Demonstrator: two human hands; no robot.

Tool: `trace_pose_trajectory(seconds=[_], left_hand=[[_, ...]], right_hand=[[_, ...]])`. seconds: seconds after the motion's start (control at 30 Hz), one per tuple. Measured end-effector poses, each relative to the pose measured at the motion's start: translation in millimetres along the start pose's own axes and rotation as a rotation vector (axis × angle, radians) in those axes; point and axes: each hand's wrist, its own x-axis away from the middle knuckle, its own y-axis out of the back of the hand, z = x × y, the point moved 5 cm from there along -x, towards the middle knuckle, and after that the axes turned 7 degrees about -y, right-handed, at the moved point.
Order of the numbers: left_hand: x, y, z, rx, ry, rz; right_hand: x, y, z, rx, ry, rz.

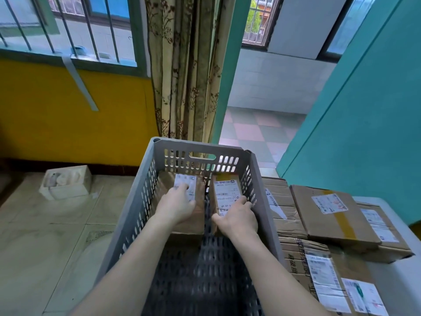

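Right hand [237, 221] clamps its grip across a stiff, probably light brown cardboard parcel [225, 192] in a grey slotted plastic crate [198, 144], left hand [177, 207] resting loose-fingered on the neighbouring parcel [200, 208]

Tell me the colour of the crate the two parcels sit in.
The crate is grey, with slotted walls; the head view shows it best.

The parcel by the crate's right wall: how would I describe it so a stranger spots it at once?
In the grey slatted crate mid-view, two cardboard parcels lie side by side at the far end. The right parcel sits by the right wall, gripped by the right hand. Its long white label covers most of its top; the left parcel has a smaller one.
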Motion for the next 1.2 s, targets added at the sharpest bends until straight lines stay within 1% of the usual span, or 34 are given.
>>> trace_pose_trajectory(seconds=[0.17,0.33,0.57,0.9,1.2], left_hand=[[-5.0,-11.0,22.0,-0.120,0.035,0.061],[-8.8,-22.2,34.2,-0.142,0.049,0.097],[-10.3,-34.2,48.3,-0.150,0.083,0.144],[-11.1,-45.6,49.6,-0.232,0.078,0.186],[-8.2,-47.2,52.6,-0.288,0.073,0.181]], right_hand=[[-12.3,-21.2,0.1,0.040,-0.018,0.036],[-23.2,-38.4,-7.2,0.055,-0.045,0.047],[-33.1,-63.2,-10.3,-0.022,-0.069,0.087],[-43.8,-85.5,-6.0,0.056,-0.048,0.108],[-48.1,-101.3,-5.8,-0.058,-0.099,0.148]])
